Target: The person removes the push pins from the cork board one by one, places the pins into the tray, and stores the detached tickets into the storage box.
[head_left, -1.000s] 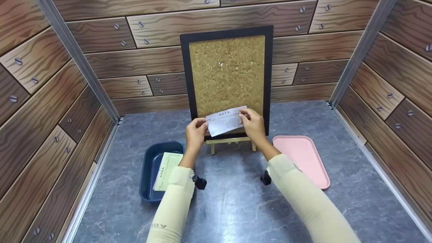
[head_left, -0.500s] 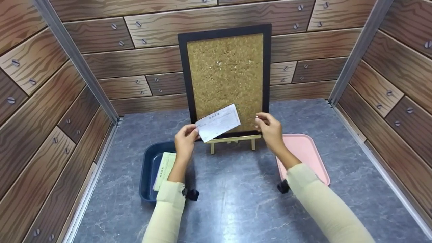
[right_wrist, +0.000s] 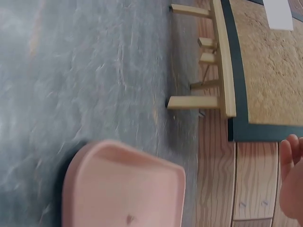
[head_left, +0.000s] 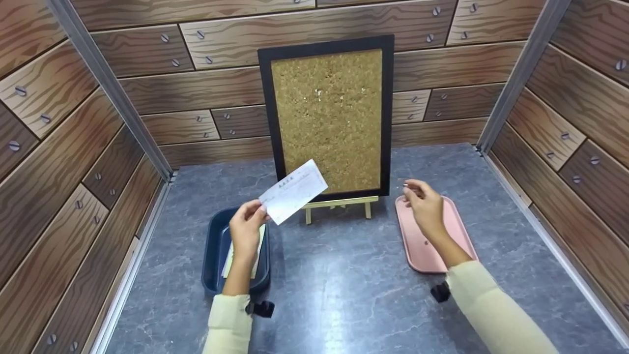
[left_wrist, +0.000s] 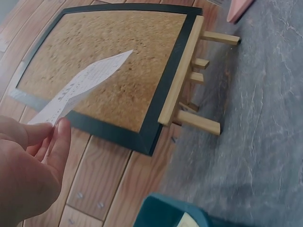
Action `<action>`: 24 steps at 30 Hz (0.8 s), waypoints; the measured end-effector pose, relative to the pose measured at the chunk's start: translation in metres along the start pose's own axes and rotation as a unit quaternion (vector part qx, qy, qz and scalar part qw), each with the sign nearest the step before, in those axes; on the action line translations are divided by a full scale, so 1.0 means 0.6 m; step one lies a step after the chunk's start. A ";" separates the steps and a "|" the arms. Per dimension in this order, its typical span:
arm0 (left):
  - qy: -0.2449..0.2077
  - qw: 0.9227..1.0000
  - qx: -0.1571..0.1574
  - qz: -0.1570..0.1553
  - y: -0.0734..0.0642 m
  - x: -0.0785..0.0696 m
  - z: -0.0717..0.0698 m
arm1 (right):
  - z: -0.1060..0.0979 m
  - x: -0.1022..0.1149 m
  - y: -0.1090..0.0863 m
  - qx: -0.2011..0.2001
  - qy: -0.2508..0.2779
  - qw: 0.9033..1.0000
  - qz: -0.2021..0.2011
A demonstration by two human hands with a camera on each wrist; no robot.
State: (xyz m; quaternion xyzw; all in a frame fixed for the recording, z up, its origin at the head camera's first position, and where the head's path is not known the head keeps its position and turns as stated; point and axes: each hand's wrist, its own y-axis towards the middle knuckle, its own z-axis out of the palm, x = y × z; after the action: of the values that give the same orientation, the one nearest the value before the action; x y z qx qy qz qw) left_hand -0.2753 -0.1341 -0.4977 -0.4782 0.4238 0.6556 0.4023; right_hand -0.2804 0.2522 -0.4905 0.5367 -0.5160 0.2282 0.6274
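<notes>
My left hand [head_left: 245,231] pinches one corner of a white printed paper slip [head_left: 294,191]. The slip tilts in the air before the lower left of a black-framed cork board [head_left: 329,118]. In the left wrist view the paper [left_wrist: 85,85] bends slightly, thumb and fingers on its near end. My right hand [head_left: 426,209] is above the far part of a pink tray [head_left: 413,255], pinching a small pale pin [head_left: 405,185] at its fingertips. The pin is too small to see clearly, and the right wrist view shows only part of the hand [right_wrist: 292,175].
The board leans on a wooden easel [head_left: 339,202]. A dark blue bin [head_left: 209,255] with a pale green paper [head_left: 258,250] stands beneath my left hand. One small dark thing [head_left: 426,242] lies in the pink tray. Wood-patterned walls [head_left: 211,93] enclose the grey tabletop [head_left: 334,275].
My hands have drawn apart. The right let go of the slip and moved right over the pink tray; the left carried the slip left and down, away from the board.
</notes>
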 end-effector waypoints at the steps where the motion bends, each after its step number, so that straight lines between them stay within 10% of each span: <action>1: -0.005 1.000 -0.002 0.000 -0.002 0.000 -0.006 | -0.006 -0.003 -0.002 -0.005 -0.013 1.000 0.002; 24: 0.010 0.995 -0.097 -0.021 -0.063 -0.011 -0.134 | -0.116 -0.099 -0.037 -0.030 -0.137 0.986 0.088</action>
State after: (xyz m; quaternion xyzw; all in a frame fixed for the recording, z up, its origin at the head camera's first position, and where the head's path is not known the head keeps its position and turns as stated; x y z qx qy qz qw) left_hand -0.2154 -0.1987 -0.5126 -0.5303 0.3527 0.6801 0.3631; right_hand -0.2554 0.3245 -0.5456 0.4963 -0.6487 0.1914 0.5442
